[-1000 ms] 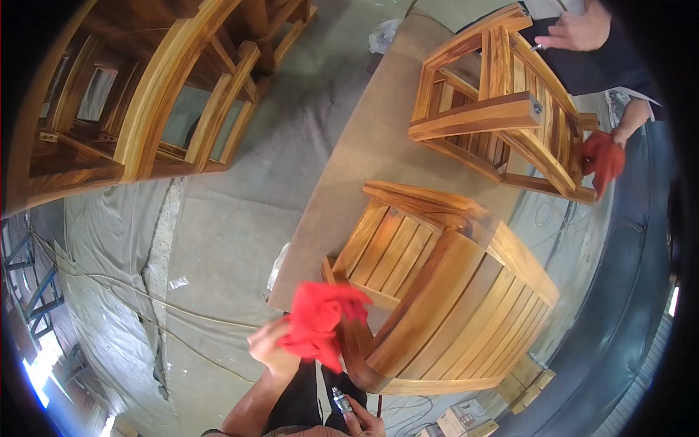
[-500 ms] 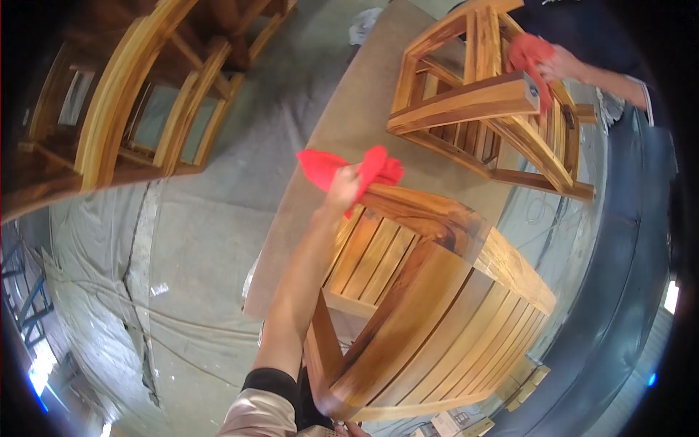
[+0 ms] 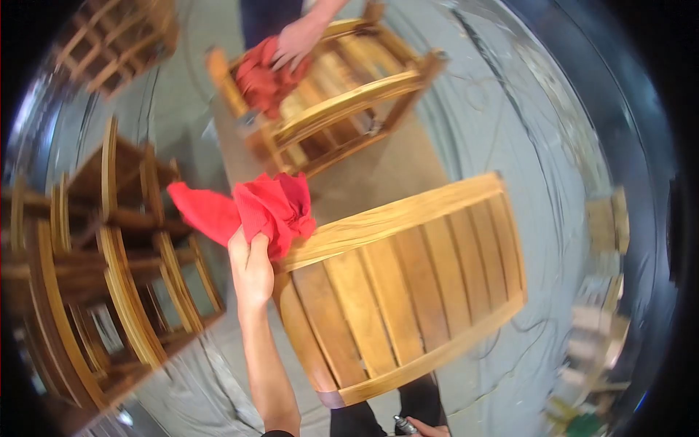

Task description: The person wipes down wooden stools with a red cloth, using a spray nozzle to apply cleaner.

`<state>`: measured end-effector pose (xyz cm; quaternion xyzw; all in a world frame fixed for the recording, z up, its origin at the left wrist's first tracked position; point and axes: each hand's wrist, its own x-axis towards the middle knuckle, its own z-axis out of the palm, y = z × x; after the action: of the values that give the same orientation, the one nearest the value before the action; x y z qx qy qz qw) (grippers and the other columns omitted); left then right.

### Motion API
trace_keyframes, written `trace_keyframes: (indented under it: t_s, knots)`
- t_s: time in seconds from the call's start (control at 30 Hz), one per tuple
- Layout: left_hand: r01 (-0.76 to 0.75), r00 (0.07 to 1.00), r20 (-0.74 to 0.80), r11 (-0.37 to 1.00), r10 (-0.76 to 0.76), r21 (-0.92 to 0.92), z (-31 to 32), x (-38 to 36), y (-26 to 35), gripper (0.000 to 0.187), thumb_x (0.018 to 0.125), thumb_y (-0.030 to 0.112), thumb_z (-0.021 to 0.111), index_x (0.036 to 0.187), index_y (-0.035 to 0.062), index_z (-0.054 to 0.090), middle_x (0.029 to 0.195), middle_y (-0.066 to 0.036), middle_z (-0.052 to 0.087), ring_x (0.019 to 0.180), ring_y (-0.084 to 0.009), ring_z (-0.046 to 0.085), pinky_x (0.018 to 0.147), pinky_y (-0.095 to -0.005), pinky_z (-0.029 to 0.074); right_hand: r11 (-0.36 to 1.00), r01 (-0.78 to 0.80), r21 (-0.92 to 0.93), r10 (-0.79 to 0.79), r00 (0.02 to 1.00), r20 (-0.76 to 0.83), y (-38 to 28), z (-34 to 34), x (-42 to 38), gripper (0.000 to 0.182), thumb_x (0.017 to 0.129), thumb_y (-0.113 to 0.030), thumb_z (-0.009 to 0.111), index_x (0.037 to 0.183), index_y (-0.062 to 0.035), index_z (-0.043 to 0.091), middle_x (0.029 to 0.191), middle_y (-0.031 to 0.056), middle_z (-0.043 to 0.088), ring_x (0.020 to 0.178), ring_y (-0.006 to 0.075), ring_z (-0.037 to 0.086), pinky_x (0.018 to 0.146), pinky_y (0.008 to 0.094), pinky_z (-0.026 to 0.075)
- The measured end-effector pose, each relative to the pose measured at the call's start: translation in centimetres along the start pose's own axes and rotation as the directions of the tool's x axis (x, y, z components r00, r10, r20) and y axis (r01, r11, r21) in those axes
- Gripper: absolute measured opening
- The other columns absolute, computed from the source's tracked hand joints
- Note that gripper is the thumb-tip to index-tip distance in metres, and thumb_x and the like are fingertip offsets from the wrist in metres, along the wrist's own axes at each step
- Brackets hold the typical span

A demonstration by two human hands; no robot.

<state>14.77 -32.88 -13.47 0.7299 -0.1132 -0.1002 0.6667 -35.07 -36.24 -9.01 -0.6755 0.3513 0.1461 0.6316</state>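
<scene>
My left hand [image 3: 251, 269] grips a bright red cloth [image 3: 269, 207] at the upper left corner of a slatted wooden chair part [image 3: 408, 291]. The cloth touches the frame's top rail. At the bottom edge, my right hand [image 3: 428, 428] is partly in view, closed around a small metal tool [image 3: 405, 424] below the slats; most of the tool is hidden. Beyond them, a second wooden chair [image 3: 349, 95] lies on the brown-topped bench [image 3: 378, 178]. A co-worker's hand [image 3: 300, 40] presses a darker red cloth [image 3: 268, 79] against it.
Wooden furniture frames [image 3: 124, 291] stand close on the left, with a lattice-like wooden piece [image 3: 113, 44] behind them. Pale sheeting [image 3: 510, 124] with cables covers the floor. Wood pieces [image 3: 597, 328] lie at the right.
The view has swung round. The slatted panel now faces me more fully, and my left hand with the cloth is at its upper left corner. My right hand and its tool show more clearly.
</scene>
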Motion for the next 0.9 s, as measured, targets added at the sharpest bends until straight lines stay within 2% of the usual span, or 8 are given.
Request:
trace_keyframes:
  t_s: [0.07, 0.17, 0.2, 0.23, 0.37, 0.47, 0.7, 0.9]
  knots:
    - [-0.066, 0.988, 0.139, 0.998, 0.065, 0.002, 4.8, -0.2, 3.8, 0.021, 0.088, 0.006, 0.044, 0.098, -0.0052, 0.059, 0.084, -0.01, 0.063, 0.081, -0.0178, 0.057, 0.078, -0.0327, 0.045, 0.964, -0.169, 0.205, 0.19, 0.978, -0.089, 0.6, -0.5, -1.0, 0.042, 0.098, -0.022, 0.061, 0.136, -0.0027, 0.055, 0.114, 0.0112, 0.069, 0.097, 0.0181, 0.067, 0.088, 0.03, 0.052]
    - [-0.422, 0.848, 0.511, 0.765, 0.143, 0.487, 15.8, -1.1, 4.6, 0.03, 0.084, 0.012, 0.056, 0.111, -0.0007, 0.061, 0.103, -0.021, 0.064, 0.098, -0.0416, 0.061, 0.086, -0.0504, 0.047, 0.865, -0.473, 0.17, 0.489, 0.87, -0.067, -2.6, -4.0, -0.9, 0.04, 0.098, -0.022, 0.061, 0.133, -0.0044, 0.058, 0.111, 0.0117, 0.07, 0.093, 0.0155, 0.067, 0.082, 0.0296, 0.053]
    - [-0.715, 0.698, 0.592, 0.346, 0.403, 0.607, 20.1, -1.5, 2.4, 0.04, 0.084, 0.016, 0.058, 0.122, 0.0043, 0.058, 0.115, -0.02, 0.061, 0.103, -0.0396, 0.06, 0.09, -0.0482, 0.047, 0.964, -0.214, 0.155, 0.256, 0.902, -0.348, -0.3, -3.2, -1.9, 0.038, 0.097, -0.018, 0.06, 0.132, -0.0029, 0.059, 0.11, 0.0118, 0.071, 0.088, 0.0156, 0.067, 0.077, 0.0301, 0.053]
    - [-0.728, 0.673, 0.599, 0.245, 0.434, 0.641, 23.5, -1.7, 2.6, 0.049, 0.086, 0.018, 0.058, 0.133, 0.0072, 0.054, 0.111, -0.02, 0.064, 0.099, -0.0395, 0.063, 0.086, -0.0502, 0.05, 0.93, -0.24, 0.277, 0.332, 0.874, -0.356, -0.1, -4.0, -2.5, 0.037, 0.096, -0.016, 0.06, 0.131, -0.0025, 0.059, 0.11, 0.0119, 0.071, 0.087, 0.0169, 0.067, 0.076, 0.0309, 0.053]
    - [-0.664, 0.7, 0.714, 0.358, -0.011, 0.657, 33.9, 0.3, 4.3, 0.045, 0.092, 0.026, 0.052, 0.132, 0.0063, 0.055, 0.112, -0.022, 0.064, 0.1, -0.0422, 0.063, 0.088, -0.0556, 0.048, 0.982, -0.059, 0.181, 0.16, 0.772, -0.615, 4.6, -5.4, -2.9, 0.038, 0.096, -0.018, 0.061, 0.131, -0.0034, 0.06, 0.112, 0.0137, 0.071, 0.09, 0.0221, 0.069, 0.078, 0.0333, 0.054]
    - [-0.6, 0.71, 0.654, 0.263, -0.261, 0.756, 40.5, 2.1, 5.2, 0.043, 0.093, 0.032, 0.05, 0.118, 0.0, 0.064, 0.113, -0.028, 0.065, 0.103, -0.0434, 0.064, 0.088, -0.0528, 0.051, 0.953, 0.018, 0.302, 0.166, 0.804, -0.571, 5.0, -9.4, -1.5, 0.04, 0.089, -0.017, 0.068, 0.128, -0.0071, 0.063, 0.057, 0.009, 0.06, 0.045, 0.012, 0.054, 0.05, 0.0268, 0.045]
    - [-0.685, 0.668, 0.463, -0.24, -0.582, 0.688, 49.9, 3.4, 2.6, 0.045, 0.09, 0.029, 0.045, 0.112, -0.0015, 0.068, 0.114, -0.03, 0.064, 0.113, -0.0446, 0.06, 0.097, -0.0492, 0.047, 0.897, 0.116, 0.425, 0.172, 0.796, -0.58, 7.5, -15.8, 3.4, 0.042, 0.086, -0.008, 0.069, 0.127, -0.0005, 0.062, 0.063, 0.0105, 0.063, 0.046, 0.0139, 0.059, 0.047, 0.026, 0.044]
    - [-0.872, 0.488, 0.415, -0.407, -0.768, 0.272, 53.2, 3.0, -5.4, 0.039, 0.091, 0.023, 0.044, 0.106, -0.0005, 0.071, 0.111, -0.028, 0.067, 0.107, -0.0392, 0.065, 0.092, -0.0459, 0.052, 0.896, 0.119, 0.428, 0.145, 0.833, -0.534, 8.5, -21.7, 5.5, 0.044, 0.083, -0.007, 0.07, 0.125, 0.0018, 0.062, 0.06, 0.0123, 0.062, 0.045, 0.0223, 0.061, 0.045, 0.0302, 0.046]
